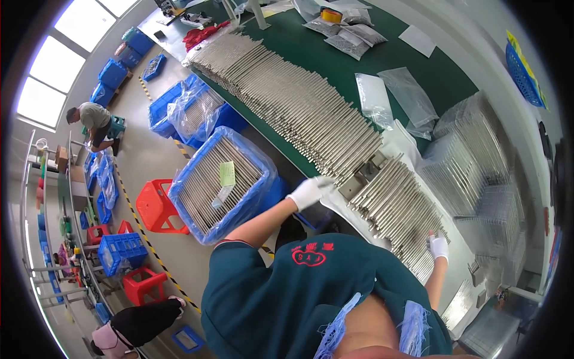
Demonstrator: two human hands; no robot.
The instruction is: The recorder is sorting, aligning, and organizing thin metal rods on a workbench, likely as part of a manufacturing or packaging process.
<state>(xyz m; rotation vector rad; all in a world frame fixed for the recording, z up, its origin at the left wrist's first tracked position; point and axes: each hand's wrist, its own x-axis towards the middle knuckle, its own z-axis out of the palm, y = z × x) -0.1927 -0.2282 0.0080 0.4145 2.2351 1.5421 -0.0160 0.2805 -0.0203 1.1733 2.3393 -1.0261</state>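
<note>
My left hand (311, 192), in a white glove, reaches out to the near ends of a long row of thin metal rods (299, 102). Its fingers are stretched out at the rod ends, and I see nothing held in them. A smaller batch of metal rods (397, 206) lies side by side to the right, past a grey metal block (368, 172). At the right end of that batch is my right hand (438, 246), gloved in white with bare fingertips showing. Its fingers are extended against the rods; whether they touch one is too small to tell.
Left of me stands a blue crate (173, 191) lined with plastic and full of rods, beside a red stool (156, 206). Stacked clear trays (454, 170) line the table's right side. Plastic bags (353, 39) lie on the green tabletop (287, 57). Another person (95, 122) sits far left.
</note>
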